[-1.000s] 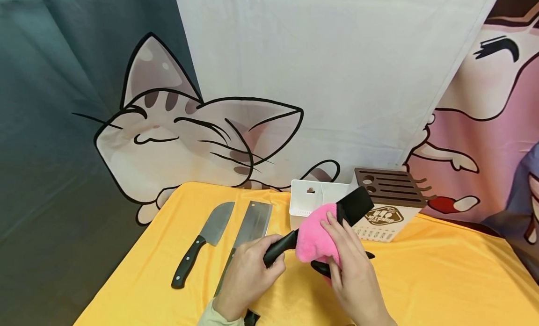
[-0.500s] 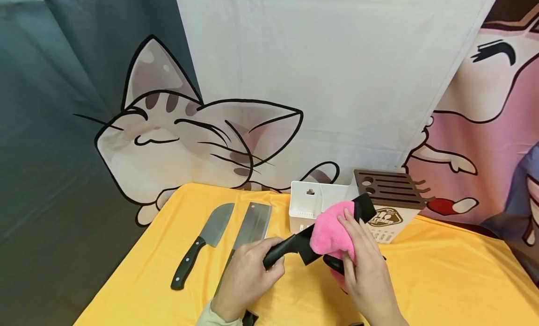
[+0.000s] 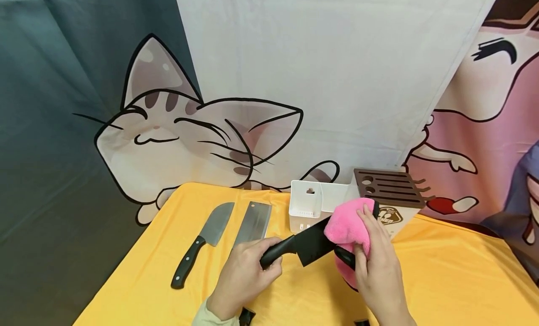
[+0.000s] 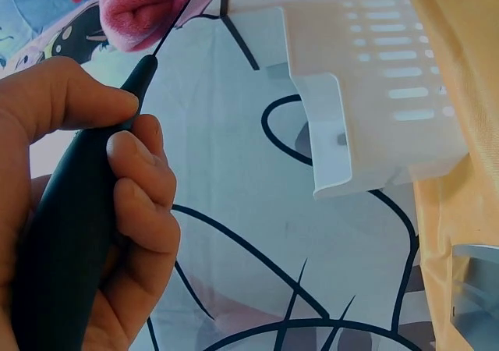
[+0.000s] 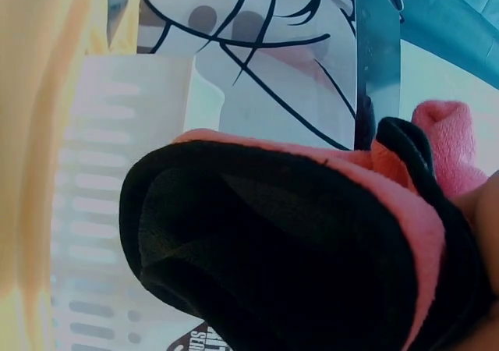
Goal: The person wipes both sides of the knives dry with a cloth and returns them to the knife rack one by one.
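My left hand (image 3: 244,274) grips the handle (image 4: 70,234) of a black-bladed cleaver (image 3: 313,246), held up over the table and slanting right. Round the far part of its blade my right hand (image 3: 382,270) pinches a pink plush cloth (image 3: 349,220) with black trim, fingers on top and thumb underneath. The blade's tip end is mostly hidden by cloth and fingers. In the right wrist view the cloth's wide black underside (image 5: 273,234) fills the middle. The left wrist view shows the pink bundle (image 4: 148,12) at the blade's far end.
On the yellow tablecloth (image 3: 139,270), left of my hands, lie a short knife (image 3: 216,223) with a black handle and a cleaver (image 3: 253,223) with a steel blade. Behind the cloth stands a white holder (image 3: 305,199) with a brown slotted top (image 3: 389,183).
My right hand and the pink cloth have slid right along the blade, away from the handle, uncovering more black blade. The left hand has barely moved.
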Tool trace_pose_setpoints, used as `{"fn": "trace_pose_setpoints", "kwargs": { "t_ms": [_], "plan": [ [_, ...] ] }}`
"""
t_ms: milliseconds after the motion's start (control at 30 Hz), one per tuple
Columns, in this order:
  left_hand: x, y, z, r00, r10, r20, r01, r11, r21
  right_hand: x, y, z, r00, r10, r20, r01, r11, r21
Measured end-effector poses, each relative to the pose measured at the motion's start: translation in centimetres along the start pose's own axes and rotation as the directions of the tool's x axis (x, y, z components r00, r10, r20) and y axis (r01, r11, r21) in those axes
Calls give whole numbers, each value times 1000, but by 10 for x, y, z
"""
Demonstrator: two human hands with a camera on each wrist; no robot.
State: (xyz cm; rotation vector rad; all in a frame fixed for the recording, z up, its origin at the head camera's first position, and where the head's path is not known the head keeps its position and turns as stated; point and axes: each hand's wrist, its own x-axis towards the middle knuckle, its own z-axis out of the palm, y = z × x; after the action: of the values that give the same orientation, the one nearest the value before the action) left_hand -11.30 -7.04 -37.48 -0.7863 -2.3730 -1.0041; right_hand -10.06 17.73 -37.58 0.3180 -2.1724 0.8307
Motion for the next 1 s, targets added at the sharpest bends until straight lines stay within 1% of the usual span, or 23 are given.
{"fn": "trace_pose_setpoints", "kwargs": {
  "t_ms": [100,200,333,633,900,1000],
  "plan": [
    [0,-1,0,1000,4,0,-4,1000,-6,0,1,-1,999,46,-19,-46,999,-9],
    [0,0,0,1000,-10,1,10,1000,-10,-1,2,-2,996,88,-29,-89,996,-18],
    [1,0,1,999,-44,-5,44,999,-11,-2,3,-3,994,98,-39,-99,994,-36],
    [1,-1,-3,993,-114,-27,114,993,23,-3,3,1,1000,-15,5,15,999,-38],
    [1,-2,-6,985,-167,-33,168,985,31,-5,-4,7,993,-100,70,101,995,-22],
    [1,-2,-6,983,-177,-39,178,984,25,-6,-8,8,990,-114,87,117,993,-24]
  ]
}}
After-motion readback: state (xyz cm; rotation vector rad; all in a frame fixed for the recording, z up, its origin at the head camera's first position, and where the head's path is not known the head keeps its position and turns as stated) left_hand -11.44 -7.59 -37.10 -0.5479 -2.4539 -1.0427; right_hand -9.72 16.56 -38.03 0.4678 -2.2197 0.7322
